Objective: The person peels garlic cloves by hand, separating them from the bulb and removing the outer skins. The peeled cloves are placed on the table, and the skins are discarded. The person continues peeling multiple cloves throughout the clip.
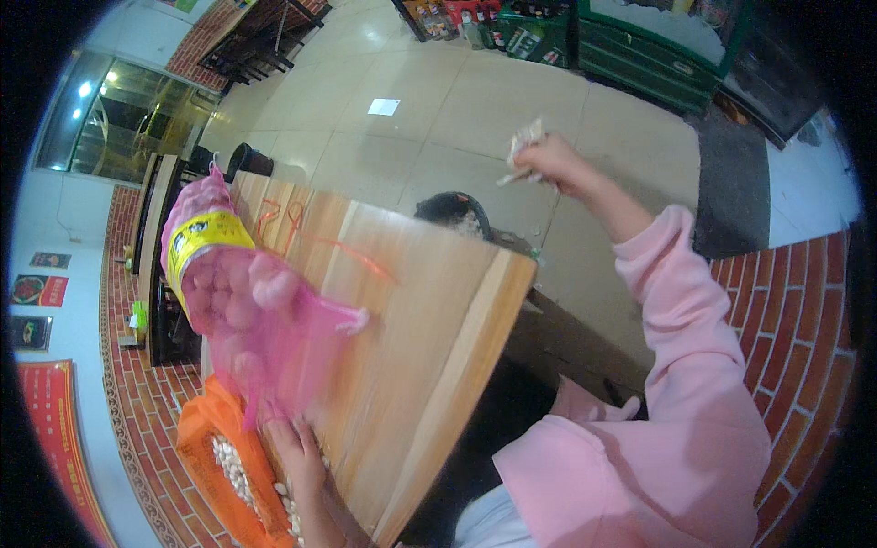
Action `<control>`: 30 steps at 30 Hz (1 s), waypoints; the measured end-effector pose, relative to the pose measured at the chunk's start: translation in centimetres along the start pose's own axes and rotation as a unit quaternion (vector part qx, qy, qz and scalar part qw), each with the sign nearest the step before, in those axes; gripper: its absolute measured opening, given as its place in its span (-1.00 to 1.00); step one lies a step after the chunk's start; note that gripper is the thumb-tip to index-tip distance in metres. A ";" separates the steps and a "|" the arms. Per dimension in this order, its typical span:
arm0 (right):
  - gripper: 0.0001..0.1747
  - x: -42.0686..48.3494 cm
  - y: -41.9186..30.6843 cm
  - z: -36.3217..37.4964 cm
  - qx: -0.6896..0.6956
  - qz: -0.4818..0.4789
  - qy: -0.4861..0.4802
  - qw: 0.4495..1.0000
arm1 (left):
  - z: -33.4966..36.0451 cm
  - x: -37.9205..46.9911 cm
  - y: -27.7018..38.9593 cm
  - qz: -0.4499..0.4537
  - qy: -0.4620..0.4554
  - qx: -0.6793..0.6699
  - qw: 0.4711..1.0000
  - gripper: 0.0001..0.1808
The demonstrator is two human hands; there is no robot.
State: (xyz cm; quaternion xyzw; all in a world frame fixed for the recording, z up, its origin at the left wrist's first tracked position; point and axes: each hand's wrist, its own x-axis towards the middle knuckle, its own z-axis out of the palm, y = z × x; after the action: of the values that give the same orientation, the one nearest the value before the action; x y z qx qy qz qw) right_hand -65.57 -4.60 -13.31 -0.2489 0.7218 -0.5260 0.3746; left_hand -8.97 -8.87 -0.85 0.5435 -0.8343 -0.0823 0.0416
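My right hand [555, 163] is stretched out over the floor beyond the table, closed around a pale, papery clump [526, 137] that looks like garlic skins. A thin pale strip sticks out below its fingers. Low on the table's left side, my left hand [296, 438] reaches the loose edge of a pink mesh bag [226, 301] of garlic bulbs; blur hides whether it grips the mesh. One bulb [271, 282] shows near the bag's middle. Beside my left wrist sits an orange bag [199, 469] with white peeled cloves [234, 472] in its opening.
A black bin [445, 205] with pale scraps stands on the floor past the wooden table's [411, 301] far edge. Orange ribbon [356, 257] lies across the tabletop. Bottles and green crates [538, 34] stand at the back. A brick-patterned wall [788, 329] rises at right.
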 end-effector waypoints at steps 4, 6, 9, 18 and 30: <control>-0.61 5.5 7.2 7.0 -0.149 -0.008 -0.050 0.988 | 0.1 0.1 0.9 -0.031 0.029 -0.029 0.999 -0.41; -0.57 8.1 10.3 12.7 -0.208 -0.011 -0.051 0.977 | 0.1 0.2 0.9 -0.053 0.036 -0.051 0.997 -0.43; -0.34 11.7 15.1 20.2 -0.268 -0.047 -0.055 0.961 | 0.0 0.2 0.9 -0.075 0.067 -0.089 0.991 -0.49; -0.26 18.4 22.7 22.9 -0.123 0.054 -0.207 0.969 | -0.8 -0.3 2.0 -0.171 0.130 -0.164 0.963 -0.67; -0.75 16.8 19.7 20.9 -0.169 0.007 -0.176 0.970 | -0.3 -0.2 0.8 -0.017 0.221 -0.381 0.898 -0.20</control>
State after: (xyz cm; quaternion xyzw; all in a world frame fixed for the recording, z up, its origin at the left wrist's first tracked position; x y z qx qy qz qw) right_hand -58.11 -22.90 -40.09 -0.3920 0.7246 -0.3417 0.4523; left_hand -9.61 -8.37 -0.43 0.5045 -0.6992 -0.2720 0.4274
